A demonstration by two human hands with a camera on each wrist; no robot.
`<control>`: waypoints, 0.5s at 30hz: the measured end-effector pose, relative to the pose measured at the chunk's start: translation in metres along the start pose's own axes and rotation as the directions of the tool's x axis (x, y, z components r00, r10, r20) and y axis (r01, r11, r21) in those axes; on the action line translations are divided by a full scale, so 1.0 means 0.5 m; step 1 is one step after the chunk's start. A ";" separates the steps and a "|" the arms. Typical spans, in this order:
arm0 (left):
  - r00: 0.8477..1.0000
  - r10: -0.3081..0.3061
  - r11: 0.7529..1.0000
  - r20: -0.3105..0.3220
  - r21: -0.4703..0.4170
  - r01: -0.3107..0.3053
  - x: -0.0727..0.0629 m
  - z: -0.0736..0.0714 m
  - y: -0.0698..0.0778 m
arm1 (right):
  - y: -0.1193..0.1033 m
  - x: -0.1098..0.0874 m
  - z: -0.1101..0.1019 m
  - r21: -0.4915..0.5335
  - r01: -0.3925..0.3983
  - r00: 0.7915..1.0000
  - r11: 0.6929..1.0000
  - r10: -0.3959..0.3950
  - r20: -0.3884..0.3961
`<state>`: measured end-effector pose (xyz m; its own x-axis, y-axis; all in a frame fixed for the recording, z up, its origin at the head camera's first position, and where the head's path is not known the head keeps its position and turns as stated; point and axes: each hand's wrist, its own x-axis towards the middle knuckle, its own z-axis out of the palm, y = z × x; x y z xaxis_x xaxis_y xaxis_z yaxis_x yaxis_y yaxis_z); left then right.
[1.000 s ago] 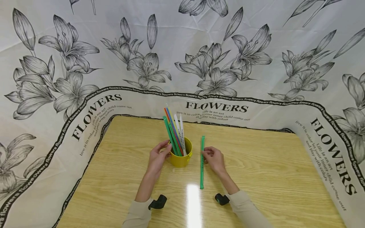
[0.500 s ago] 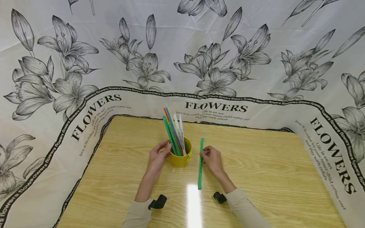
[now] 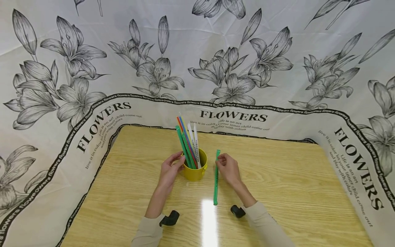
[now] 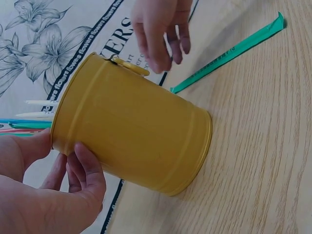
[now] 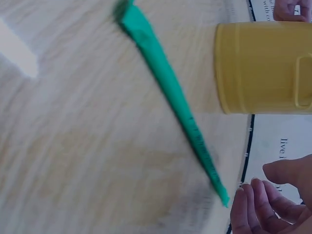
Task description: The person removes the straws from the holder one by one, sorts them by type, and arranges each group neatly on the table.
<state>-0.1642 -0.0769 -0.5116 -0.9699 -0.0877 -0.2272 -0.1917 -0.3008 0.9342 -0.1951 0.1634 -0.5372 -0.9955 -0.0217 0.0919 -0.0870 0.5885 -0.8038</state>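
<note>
A small yellow metal bucket stands on the wooden table. My left hand pinches its left rim, thumb on the rim and fingers against the wall, as the left wrist view shows. To the bucket's right, a green paper-wrapped drinking straw lies lengthwise on the table. My right hand hovers over the straw's far end. In the right wrist view the thumb and the loosely bent fingers are apart, with nothing between them, right by the straw's narrow-looking tip.
Several wrapped straws in green, red, blue and white, among them a green straw, lean leftward in the bucket. A white flower-printed cloth walls off the back and sides of the table.
The green straw has shifted a little left and turned slightly. My right hand moved left with it, then slid farther along and let it go. My left hand stays at the bucket.
</note>
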 end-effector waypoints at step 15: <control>0.999 -0.025 1.000 -0.023 0.005 0.026 0.003 0.001 0.004 | -0.073 0.034 -0.032 0.084 0.076 0.997 0.994 -0.076 -0.009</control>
<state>-0.1659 -0.0770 -0.5098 -0.9611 -0.1014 -0.2571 -0.2171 -0.2984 0.9294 -0.2083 0.1545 -0.4971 -0.9857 -0.0591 0.1576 -0.1654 0.5149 -0.8412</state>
